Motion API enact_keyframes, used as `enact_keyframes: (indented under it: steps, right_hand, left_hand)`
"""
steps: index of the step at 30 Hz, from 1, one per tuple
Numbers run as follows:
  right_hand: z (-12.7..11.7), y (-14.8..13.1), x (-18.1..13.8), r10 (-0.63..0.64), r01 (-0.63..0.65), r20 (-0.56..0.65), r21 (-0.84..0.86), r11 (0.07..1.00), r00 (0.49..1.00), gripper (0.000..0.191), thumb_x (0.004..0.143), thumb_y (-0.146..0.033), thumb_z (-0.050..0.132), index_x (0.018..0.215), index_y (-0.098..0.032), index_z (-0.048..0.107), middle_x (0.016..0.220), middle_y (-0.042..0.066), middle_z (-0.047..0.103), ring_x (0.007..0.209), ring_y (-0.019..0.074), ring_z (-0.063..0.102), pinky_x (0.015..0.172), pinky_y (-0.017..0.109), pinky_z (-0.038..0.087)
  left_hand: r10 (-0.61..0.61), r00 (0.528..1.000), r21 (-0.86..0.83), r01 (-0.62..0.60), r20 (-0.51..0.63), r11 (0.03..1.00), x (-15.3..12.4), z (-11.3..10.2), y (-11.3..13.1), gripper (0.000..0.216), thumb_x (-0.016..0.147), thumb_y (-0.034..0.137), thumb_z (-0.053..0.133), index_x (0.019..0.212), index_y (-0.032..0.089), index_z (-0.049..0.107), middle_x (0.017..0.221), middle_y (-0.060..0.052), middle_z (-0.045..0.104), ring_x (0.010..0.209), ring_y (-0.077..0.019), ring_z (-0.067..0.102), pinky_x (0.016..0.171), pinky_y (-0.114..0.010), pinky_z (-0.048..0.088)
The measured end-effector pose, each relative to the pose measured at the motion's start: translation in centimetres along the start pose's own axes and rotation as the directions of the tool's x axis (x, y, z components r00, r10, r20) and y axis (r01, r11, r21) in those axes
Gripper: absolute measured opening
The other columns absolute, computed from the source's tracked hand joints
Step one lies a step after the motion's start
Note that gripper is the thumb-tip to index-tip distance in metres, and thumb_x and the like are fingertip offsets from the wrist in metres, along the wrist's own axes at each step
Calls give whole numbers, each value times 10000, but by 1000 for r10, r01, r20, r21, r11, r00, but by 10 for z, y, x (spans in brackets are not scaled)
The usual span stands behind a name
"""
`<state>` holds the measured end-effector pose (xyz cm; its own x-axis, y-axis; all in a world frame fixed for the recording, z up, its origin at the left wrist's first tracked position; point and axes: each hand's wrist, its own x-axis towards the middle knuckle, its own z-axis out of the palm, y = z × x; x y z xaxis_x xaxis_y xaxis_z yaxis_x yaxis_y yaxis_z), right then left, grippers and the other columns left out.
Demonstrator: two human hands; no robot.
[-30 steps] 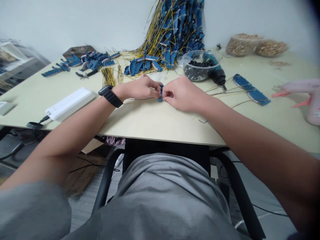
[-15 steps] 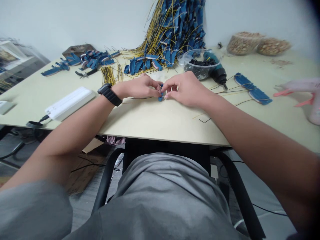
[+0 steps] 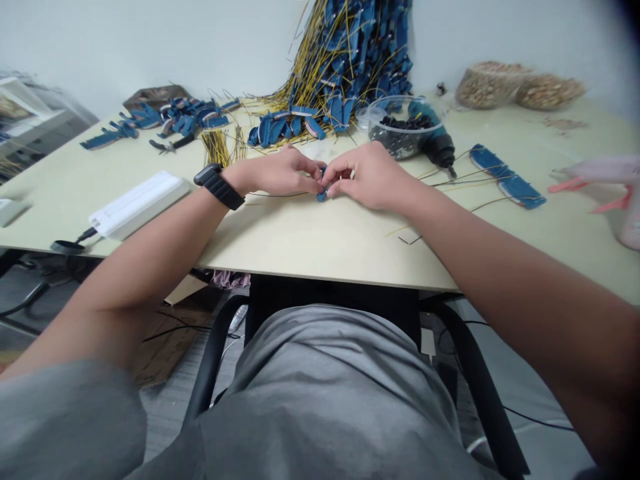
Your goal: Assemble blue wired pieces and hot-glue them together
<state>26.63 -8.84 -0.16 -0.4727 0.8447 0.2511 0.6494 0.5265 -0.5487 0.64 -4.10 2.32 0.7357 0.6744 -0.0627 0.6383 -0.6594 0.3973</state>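
1. Against the frame a second earlier, the right hand (image 3: 373, 177) has drawn up the table and its knuckles arch higher. Less of the small blue connector (image 3: 322, 193) shows now, and the whole view sits slightly higher and tilted.
2. The left hand (image 3: 280, 172) reaches in from the lower left, wrist low, a black watch (image 3: 218, 187) on it. Its fingers curl inward and pinch the connector from the left.
3. The right arm comes in from the lower right, and those fingers bend down and grip the connector from the other side. Both hands are closed on it, fingertips nearly meeting.
4. The connector sits at the center of the frame, between the fingertips, just above the table (image 3: 320, 243). A thin black wire (image 3: 275, 194) runs left from it under the left hand.
5. Above the hands, a heap of blue connectors with yellow wires (image 3: 345, 67) leans on the wall. To its right are a plastic tub (image 3: 400, 130) and a drill (image 3: 439, 148). A blue strip (image 3: 505, 177) lies right of the right hand, and a white power strip (image 3: 137, 203) lies lower left.
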Motion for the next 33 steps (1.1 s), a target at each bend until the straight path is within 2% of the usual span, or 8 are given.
enact_keyframes:
  steps: [5,10,21,27,33]
  right_hand:
    - [2,-5,1,2,-2,6,5,1000,1000,259,996,-74,928,1025,-313,1022,1118,41,974,1098,330,876,1120,502,656]
    - [2,-8,3,4,-3,27,-22,1000,1000,273,987,-36,904,983,-298,979,1056,33,949,1050,303,854,1087,472,645]
    - [0,-13,5,46,-45,61,-15,999,997,275,959,-44,860,936,-301,953,1038,30,946,1042,297,846,1073,452,644]
    - [0,-6,8,28,-25,70,-34,999,997,266,964,-78,864,1023,-304,992,1039,33,950,1006,296,832,1036,447,646]
    - [2,0,10,18,-15,61,-48,999,998,267,959,-89,883,1047,-311,1003,1024,25,947,996,289,828,1009,444,638]
  left_hand:
    - [-3,1000,-16,3,-5,1000,2,-1,-2,493,943,580,803,1262,269,1015,874,-22,791,923,-270,677,962,-387,487]
    - [-19,1000,4,19,6,1000,2,-3,-1,513,936,582,803,1269,252,1013,899,-38,818,983,-289,708,1005,-386,493]
    - [-38,999,-3,38,-14,999,3,1,-5,558,942,612,813,1311,244,1011,1057,-64,884,1032,-308,744,993,-399,506]
    - [-38,999,6,38,-5,999,4,1,-5,565,956,597,810,1348,243,1011,1123,-74,911,1077,-323,770,1012,-401,518]
    - [-43,999,-8,43,-14,999,3,0,-4,525,937,583,817,1283,236,1005,1053,-67,899,1007,-296,751,957,-384,512]
